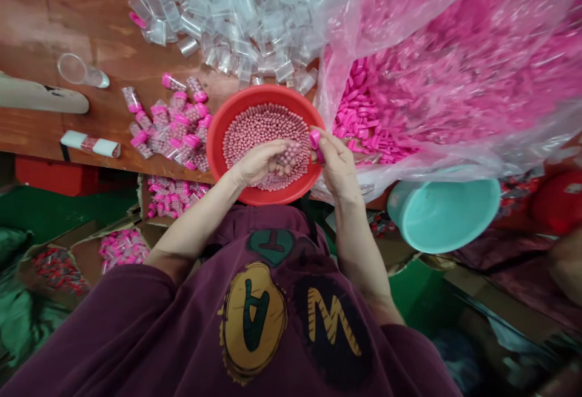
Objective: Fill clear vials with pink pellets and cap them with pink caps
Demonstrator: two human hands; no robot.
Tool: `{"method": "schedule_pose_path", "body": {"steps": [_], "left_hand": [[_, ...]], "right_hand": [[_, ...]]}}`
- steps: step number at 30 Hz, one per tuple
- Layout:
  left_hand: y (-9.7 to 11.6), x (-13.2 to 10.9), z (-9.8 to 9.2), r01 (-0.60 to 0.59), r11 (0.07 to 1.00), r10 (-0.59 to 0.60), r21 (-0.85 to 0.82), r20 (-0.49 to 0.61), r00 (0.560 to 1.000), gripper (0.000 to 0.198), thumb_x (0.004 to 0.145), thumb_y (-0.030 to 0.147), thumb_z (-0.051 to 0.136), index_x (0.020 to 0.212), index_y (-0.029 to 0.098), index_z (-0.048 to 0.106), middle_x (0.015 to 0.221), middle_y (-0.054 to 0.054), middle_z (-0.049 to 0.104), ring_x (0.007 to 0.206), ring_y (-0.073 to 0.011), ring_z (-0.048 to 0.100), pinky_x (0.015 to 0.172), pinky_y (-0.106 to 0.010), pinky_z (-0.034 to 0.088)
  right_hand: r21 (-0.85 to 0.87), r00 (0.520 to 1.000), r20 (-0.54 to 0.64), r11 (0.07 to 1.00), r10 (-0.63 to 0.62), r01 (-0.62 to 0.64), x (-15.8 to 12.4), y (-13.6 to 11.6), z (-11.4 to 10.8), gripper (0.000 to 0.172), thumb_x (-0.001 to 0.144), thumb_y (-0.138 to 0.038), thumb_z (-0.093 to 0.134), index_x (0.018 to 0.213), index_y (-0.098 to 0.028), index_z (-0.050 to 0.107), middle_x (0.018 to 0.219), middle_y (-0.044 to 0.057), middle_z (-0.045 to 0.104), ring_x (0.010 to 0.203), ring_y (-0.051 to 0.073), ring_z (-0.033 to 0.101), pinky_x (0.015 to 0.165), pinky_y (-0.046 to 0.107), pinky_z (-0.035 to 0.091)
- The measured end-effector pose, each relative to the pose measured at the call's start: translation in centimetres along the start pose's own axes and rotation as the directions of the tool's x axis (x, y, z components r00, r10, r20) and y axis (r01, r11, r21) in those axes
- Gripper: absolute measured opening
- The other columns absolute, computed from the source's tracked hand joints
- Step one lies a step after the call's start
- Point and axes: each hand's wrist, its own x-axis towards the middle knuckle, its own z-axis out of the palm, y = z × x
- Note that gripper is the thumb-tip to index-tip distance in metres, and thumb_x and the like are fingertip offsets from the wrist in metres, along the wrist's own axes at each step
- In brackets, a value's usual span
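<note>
A red basin (215, 119) full of small pink beads (259, 127) stands at the table's front edge. Over the beads, my left hand (261, 162) is curled round a small clear container (291, 152) with pink beads in it. At the basin's right rim, my right hand (335, 160) pinches a bright pink cap (314, 138). The cap and the container are apart. Left of the basin lies a pile of filled, pink-capped containers (177, 121).
Clear containers (204, 6) are heaped at the back. Plastic sheeting (339, 39) holds pink caps (359, 103) on the right. A turquoise basin (445, 215) is at the lower right. A white tube (40, 94) lies far left. Cardboard boxes (82, 251) stand below the table.
</note>
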Motion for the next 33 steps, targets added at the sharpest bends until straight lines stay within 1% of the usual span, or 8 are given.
{"method": "schedule_pose_path", "body": {"steps": [4,9,13,17,21,24,29,33], "left_hand": [[0.0,0.0,-0.4,-0.018,1.000,0.019,0.023,-0.037,0.999,0.021,0.103,0.033,0.063,0.098,0.014,0.071,0.079,-0.005,0.071,0.064,-0.0117,0.064,0.057,-0.023,0.051],[0.2,0.0,-1.1,-0.003,1.000,0.005,0.025,-0.081,0.997,0.036,0.107,0.036,0.056,0.083,0.013,0.070,0.074,-0.006,0.067,0.061,-0.0116,0.061,0.050,-0.022,0.044],[0.4,-0.1,-1.7,0.014,1.000,-0.013,0.018,-0.068,0.998,0.044,0.110,0.037,0.045,0.081,0.014,0.069,0.072,-0.005,0.066,0.059,-0.0113,0.059,0.048,-0.022,0.041],[0.5,-0.5,-2.3,-0.004,0.999,0.005,0.036,-0.037,0.999,0.040,0.109,0.036,0.045,0.087,0.014,0.070,0.077,-0.006,0.067,0.061,-0.0115,0.058,0.052,-0.023,0.045],[-0.1,-0.7,-2.9,-0.074,0.996,0.075,0.058,-0.024,0.997,0.021,0.101,0.036,0.065,0.098,0.016,0.069,0.086,-0.003,0.069,0.071,-0.0112,0.063,0.065,-0.024,0.052],[-0.9,-0.6,-3.2,-0.144,0.984,0.146,0.102,-0.015,0.989,0.031,0.093,0.045,0.079,0.102,0.018,0.068,0.089,-0.001,0.067,0.076,-0.0107,0.063,0.070,-0.024,0.053],[-1.7,-0.7,-3.0,-0.230,0.956,0.236,0.182,-0.007,0.972,0.046,0.090,0.060,0.081,0.104,0.018,0.067,0.089,0.001,0.065,0.075,-0.0097,0.063,0.069,-0.024,0.051],[-1.4,-1.3,-2.4,-0.211,0.964,0.212,0.165,0.008,0.977,0.051,0.087,0.063,0.083,0.103,0.016,0.068,0.084,0.001,0.064,0.068,-0.0084,0.060,0.063,-0.023,0.048]], "right_hand": [[-0.154,0.971,0.080,0.960,-0.224,0.234,0.1,-2.0,0.8,0.038,0.105,-0.056,0.064,0.126,-0.029,0.080,0.114,0.005,0.079,0.107,0.022,0.074,0.100,0.043,0.061],[-0.292,0.922,0.248,0.884,-0.297,0.364,0.6,-2.4,1.2,0.029,0.109,-0.044,0.062,0.124,-0.028,0.080,0.113,0.007,0.079,0.106,0.023,0.074,0.099,0.044,0.062],[-0.404,0.902,0.264,0.810,-0.341,0.424,1.0,-1.9,1.5,0.028,0.109,-0.040,0.060,0.125,-0.030,0.080,0.116,0.007,0.079,0.109,0.025,0.073,0.100,0.049,0.061],[-0.466,0.923,0.116,0.801,-0.366,0.376,1.2,-1.9,2.0,0.029,0.109,-0.042,0.059,0.124,-0.030,0.080,0.117,0.008,0.079,0.109,0.027,0.074,0.101,0.051,0.061],[-0.354,0.940,0.061,0.873,-0.337,0.336,0.8,-2.4,3.3,0.026,0.107,-0.043,0.062,0.121,-0.028,0.080,0.113,0.006,0.082,0.102,0.024,0.076,0.095,0.045,0.064],[-0.316,0.945,0.071,0.892,-0.318,0.324,0.6,-2.4,4.1,0.025,0.106,-0.041,0.063,0.117,-0.026,0.080,0.111,0.007,0.082,0.102,0.023,0.076,0.096,0.043,0.064],[-0.282,0.950,0.043,0.908,-0.310,0.309,0.4,-1.7,4.4,0.020,0.104,-0.036,0.065,0.110,-0.026,0.082,0.109,0.007,0.081,0.104,0.022,0.076,0.098,0.043,0.063],[-0.243,0.955,0.054,0.924,-0.290,0.295,0.2,-1.3,4.3,0.020,0.104,-0.038,0.067,0.110,-0.027,0.082,0.106,0.005,0.081,0.101,0.021,0.075,0.097,0.043,0.063]]}}
